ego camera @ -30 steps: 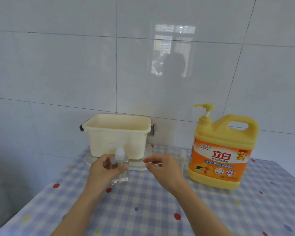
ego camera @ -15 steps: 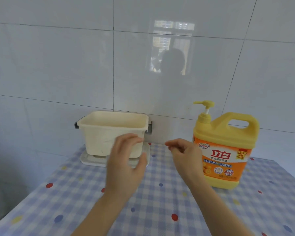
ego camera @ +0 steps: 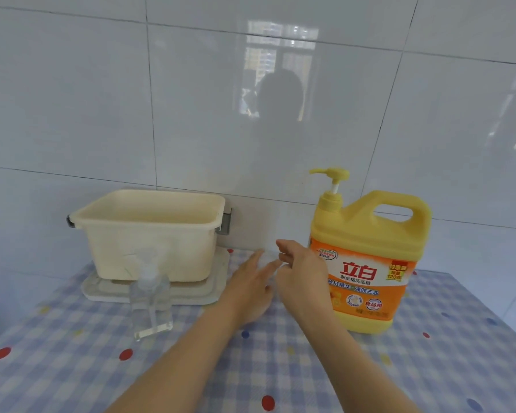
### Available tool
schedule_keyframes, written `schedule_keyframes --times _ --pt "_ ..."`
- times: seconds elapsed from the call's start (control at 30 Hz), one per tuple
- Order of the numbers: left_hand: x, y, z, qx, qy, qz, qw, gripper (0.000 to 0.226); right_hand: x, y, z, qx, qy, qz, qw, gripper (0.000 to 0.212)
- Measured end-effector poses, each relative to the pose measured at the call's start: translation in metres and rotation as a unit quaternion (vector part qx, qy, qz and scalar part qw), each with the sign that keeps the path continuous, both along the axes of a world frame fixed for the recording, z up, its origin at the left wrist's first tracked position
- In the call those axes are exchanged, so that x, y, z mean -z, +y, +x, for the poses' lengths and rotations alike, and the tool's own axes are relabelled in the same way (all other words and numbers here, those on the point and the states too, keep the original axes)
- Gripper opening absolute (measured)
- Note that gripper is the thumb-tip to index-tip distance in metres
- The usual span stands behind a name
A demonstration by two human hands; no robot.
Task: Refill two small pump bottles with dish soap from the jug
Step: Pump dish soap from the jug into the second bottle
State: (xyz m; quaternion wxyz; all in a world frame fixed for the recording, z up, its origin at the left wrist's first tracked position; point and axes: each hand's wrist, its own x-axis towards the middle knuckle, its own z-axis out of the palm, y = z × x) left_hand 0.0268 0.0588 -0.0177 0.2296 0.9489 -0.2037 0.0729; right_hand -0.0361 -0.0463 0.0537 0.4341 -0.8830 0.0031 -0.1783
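Pump bottle (ego camera: 151, 296), clear and square-sided with a see-through pump head, stands upright on the counter (ego camera: 72, 368), which is covered in blue check with coloured dots. It is just in front of the cream tub (ego camera: 149, 234), and neither hand is on it. How much liquid it holds I cannot tell.

The left hand (ego camera: 251, 289) is well to the bottle's right, low over the counter. Its grip is wide open, with the fingers straight, slightly spread and pointing toward the wall, and it holds nothing.

The right hand (ego camera: 303, 278) is just beside it, in front of the lower left of the jug (ego camera: 367, 263), with its back toward the camera. Its grip is half closed, thumb raised and fingers loosely curled, their tips near those of the left hand. Whether it has hold of anything behind the palm I cannot tell. Both hands are a little blurred.

The jug is yellow with an orange label and stands upright at the right, close to the tiled wall (ego camera: 72, 99). A yellow pump sits on its neck with the spout pointing left, and its handle is at the upper right. The tub sits on a pale flat tray (ego camera: 215, 293).
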Motion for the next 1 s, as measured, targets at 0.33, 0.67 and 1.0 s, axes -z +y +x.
schedule_keyframes --times 0.33,0.67,1.0 --pt "-0.009 -0.013 0.002 -0.062 -0.026 -0.022 0.997 0.036 0.015 -0.032 0.008 0.057 0.019 -0.054 0.997 0.047" --pt "-0.024 -0.007 -0.015 -0.159 -0.018 -0.362 0.918 0.060 0.004 -0.029 0.005 0.065 -0.095 -0.070 0.991 0.029" --pt "-0.077 -0.021 -0.033 -0.092 0.118 -0.610 0.778 0.053 -0.077 -0.035 0.015 0.107 -0.338 -0.106 0.929 0.027"
